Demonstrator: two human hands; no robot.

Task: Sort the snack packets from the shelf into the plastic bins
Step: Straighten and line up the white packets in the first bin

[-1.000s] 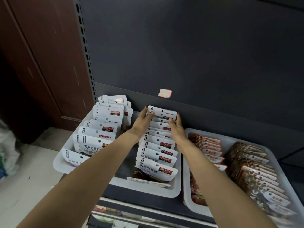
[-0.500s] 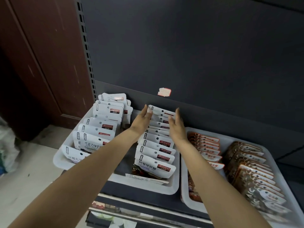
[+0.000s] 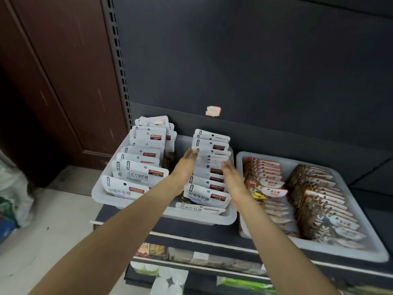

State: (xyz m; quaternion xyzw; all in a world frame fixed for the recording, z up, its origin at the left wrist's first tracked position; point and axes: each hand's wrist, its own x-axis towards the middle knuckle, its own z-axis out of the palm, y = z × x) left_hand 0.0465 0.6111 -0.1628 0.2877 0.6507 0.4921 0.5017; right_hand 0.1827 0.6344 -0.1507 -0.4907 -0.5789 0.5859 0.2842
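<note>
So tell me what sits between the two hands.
In the head view, the right-hand row of white snack packets in the left bin stands between the left hand and the right hand.

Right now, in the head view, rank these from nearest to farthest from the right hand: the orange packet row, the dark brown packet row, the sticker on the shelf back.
From the right hand:
1. Orange packet row, just to its right.
2. Sticker, above on the back panel.
3. Dark brown packet row, far right of the tray.

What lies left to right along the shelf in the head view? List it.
Left white packet row → left hand → right white packet row → right hand → orange packet row → brown packet row.
</note>
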